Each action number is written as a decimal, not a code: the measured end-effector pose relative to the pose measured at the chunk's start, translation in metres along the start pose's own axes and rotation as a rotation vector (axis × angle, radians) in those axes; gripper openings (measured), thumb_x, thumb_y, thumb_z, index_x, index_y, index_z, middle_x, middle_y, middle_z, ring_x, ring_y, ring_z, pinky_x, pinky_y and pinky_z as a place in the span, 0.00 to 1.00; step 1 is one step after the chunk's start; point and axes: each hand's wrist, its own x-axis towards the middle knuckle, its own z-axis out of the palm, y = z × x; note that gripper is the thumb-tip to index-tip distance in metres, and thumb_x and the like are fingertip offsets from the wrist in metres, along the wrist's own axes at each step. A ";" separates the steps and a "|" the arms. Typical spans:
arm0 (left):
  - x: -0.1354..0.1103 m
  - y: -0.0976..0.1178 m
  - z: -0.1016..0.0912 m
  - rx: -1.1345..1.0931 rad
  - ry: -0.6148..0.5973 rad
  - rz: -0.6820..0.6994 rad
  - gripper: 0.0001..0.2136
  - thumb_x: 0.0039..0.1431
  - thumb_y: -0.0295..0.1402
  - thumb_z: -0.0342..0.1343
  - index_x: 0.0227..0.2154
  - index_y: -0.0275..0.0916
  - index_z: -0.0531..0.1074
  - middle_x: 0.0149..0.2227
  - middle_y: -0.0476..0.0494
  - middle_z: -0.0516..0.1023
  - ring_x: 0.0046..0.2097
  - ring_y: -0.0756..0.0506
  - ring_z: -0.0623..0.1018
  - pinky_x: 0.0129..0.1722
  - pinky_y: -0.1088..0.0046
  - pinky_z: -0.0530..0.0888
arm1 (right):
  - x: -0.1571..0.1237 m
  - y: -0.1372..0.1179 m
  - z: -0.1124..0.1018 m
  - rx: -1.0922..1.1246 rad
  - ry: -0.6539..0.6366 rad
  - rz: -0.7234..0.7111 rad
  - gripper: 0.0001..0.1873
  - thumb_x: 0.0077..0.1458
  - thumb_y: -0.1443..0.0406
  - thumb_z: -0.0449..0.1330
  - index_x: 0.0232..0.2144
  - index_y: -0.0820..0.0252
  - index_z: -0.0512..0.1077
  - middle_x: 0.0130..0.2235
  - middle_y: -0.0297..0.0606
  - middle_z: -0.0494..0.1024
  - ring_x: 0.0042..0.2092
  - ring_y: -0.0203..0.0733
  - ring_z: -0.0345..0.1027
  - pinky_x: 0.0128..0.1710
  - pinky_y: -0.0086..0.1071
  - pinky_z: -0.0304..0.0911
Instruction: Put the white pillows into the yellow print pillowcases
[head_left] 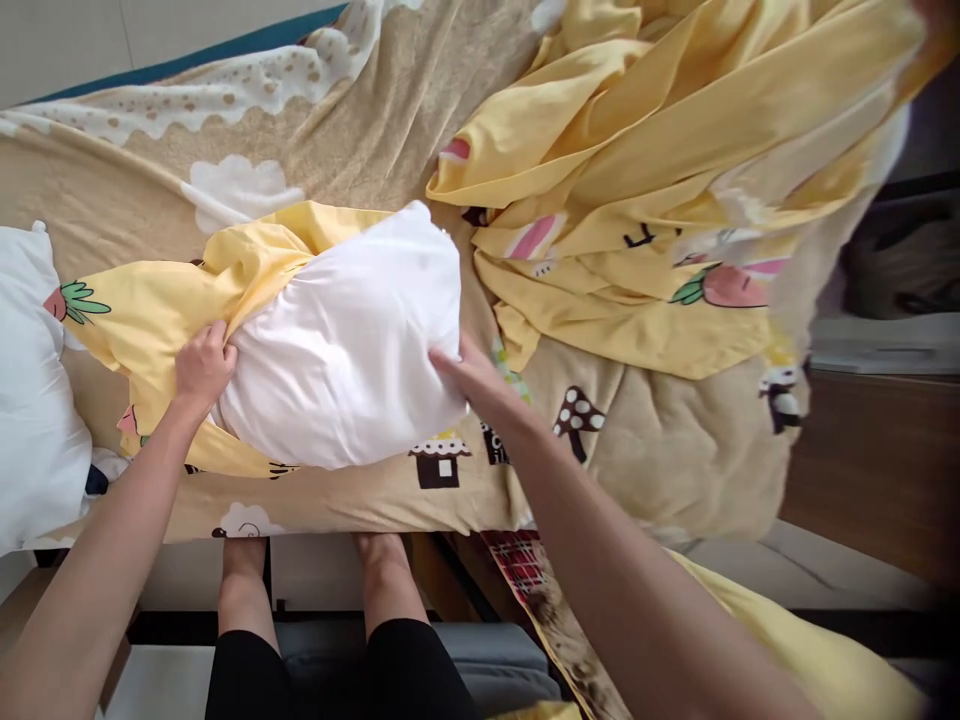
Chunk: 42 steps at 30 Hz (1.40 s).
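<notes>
A white pillow (352,340) lies on the bed, its left part inside a yellow pillowcase (165,305) printed with strawberries. My left hand (204,368) is closed on the pillowcase's bunched edge, close against the pillow. At the pillow's right end, my right hand (472,375) grips the white corner, with the thumb on top and the other fingers hidden beneath. The right half of the pillow is uncovered.
Beige patterned bedding (375,130) covers the bed. Rumpled yellow bedding (637,200) is heaped at the right. Another white pillow (37,390) sits at the left edge. A grey seat (480,655) stands below, near my legs.
</notes>
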 end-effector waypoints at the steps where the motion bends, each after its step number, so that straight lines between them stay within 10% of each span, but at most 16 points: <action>1: 0.001 0.002 -0.004 -0.022 -0.008 -0.029 0.12 0.61 0.32 0.46 0.42 0.40 0.72 0.38 0.40 0.80 0.41 0.38 0.79 0.37 0.67 0.68 | -0.003 -0.005 0.007 0.139 -0.061 0.032 0.37 0.59 0.45 0.50 0.64 0.58 0.59 0.57 0.53 0.73 0.53 0.57 0.72 0.47 0.51 0.70; 5: 0.005 0.001 -0.019 -0.019 0.004 -0.069 0.11 0.62 0.38 0.47 0.39 0.41 0.73 0.33 0.41 0.80 0.37 0.39 0.79 0.36 0.67 0.67 | -0.026 -0.058 0.038 0.408 -0.026 0.094 0.29 0.45 0.51 0.64 0.46 0.61 0.73 0.48 0.49 0.79 0.47 0.56 0.73 0.47 0.48 0.70; 12: 0.047 0.039 -0.073 -0.160 0.193 0.047 0.08 0.54 0.30 0.52 0.36 0.38 0.72 0.32 0.43 0.77 0.36 0.41 0.75 0.36 0.68 0.65 | -0.070 -0.126 0.068 0.497 -0.105 -0.121 0.15 0.40 0.63 0.56 0.34 0.58 0.72 0.34 0.36 0.78 0.37 0.45 0.72 0.40 0.37 0.68; 17: 0.015 0.067 -0.100 -0.518 0.102 0.217 0.07 0.50 0.30 0.52 0.21 0.41 0.60 0.20 0.55 0.59 0.27 0.50 0.63 0.30 0.73 0.59 | -0.090 -0.144 0.077 0.556 -0.247 -0.077 0.12 0.38 0.61 0.56 0.29 0.58 0.72 0.31 0.35 0.78 0.35 0.44 0.71 0.36 0.34 0.65; 24: -0.067 0.066 -0.116 -1.156 0.033 -0.077 0.10 0.55 0.38 0.54 0.24 0.38 0.69 0.23 0.52 0.70 0.30 0.49 0.71 0.32 0.75 0.68 | -0.108 -0.161 -0.003 0.585 -0.200 -0.122 0.05 0.36 0.64 0.57 0.21 0.59 0.68 0.23 0.30 0.70 0.28 0.36 0.63 0.27 0.27 0.58; 29: -0.118 0.090 -0.164 -1.517 0.204 -0.604 0.14 0.52 0.41 0.60 0.39 0.39 0.77 0.33 0.48 0.80 0.39 0.43 0.79 0.38 0.70 0.78 | -0.110 -0.226 -0.084 0.454 -0.029 -0.286 0.06 0.44 0.63 0.60 0.25 0.61 0.71 0.25 0.30 0.71 0.28 0.35 0.63 0.27 0.27 0.58; 32: -0.153 0.087 -0.178 -1.655 0.216 -0.675 0.20 0.54 0.47 0.59 0.45 0.42 0.77 0.40 0.46 0.82 0.45 0.41 0.80 0.38 0.70 0.79 | -0.107 -0.270 -0.115 0.249 -0.006 -0.395 0.06 0.48 0.62 0.60 0.24 0.60 0.71 0.23 0.29 0.69 0.26 0.33 0.61 0.26 0.26 0.55; 36: -0.187 0.059 -0.135 -1.743 0.214 -0.737 0.21 0.50 0.50 0.63 0.42 0.43 0.78 0.40 0.44 0.82 0.44 0.40 0.81 0.35 0.71 0.78 | -0.091 -0.303 -0.110 -0.093 -0.165 -0.306 0.08 0.49 0.61 0.60 0.28 0.60 0.74 0.26 0.32 0.74 0.27 0.35 0.65 0.25 0.28 0.53; 42: -0.194 -0.009 -0.013 -1.433 0.097 -0.640 0.21 0.37 0.50 0.68 0.28 0.39 0.75 0.28 0.45 0.80 0.34 0.42 0.79 0.33 0.69 0.77 | -0.070 -0.256 -0.001 -0.308 -0.639 -0.242 0.18 0.47 0.60 0.64 0.39 0.66 0.78 0.36 0.48 0.81 0.34 0.46 0.73 0.30 0.32 0.57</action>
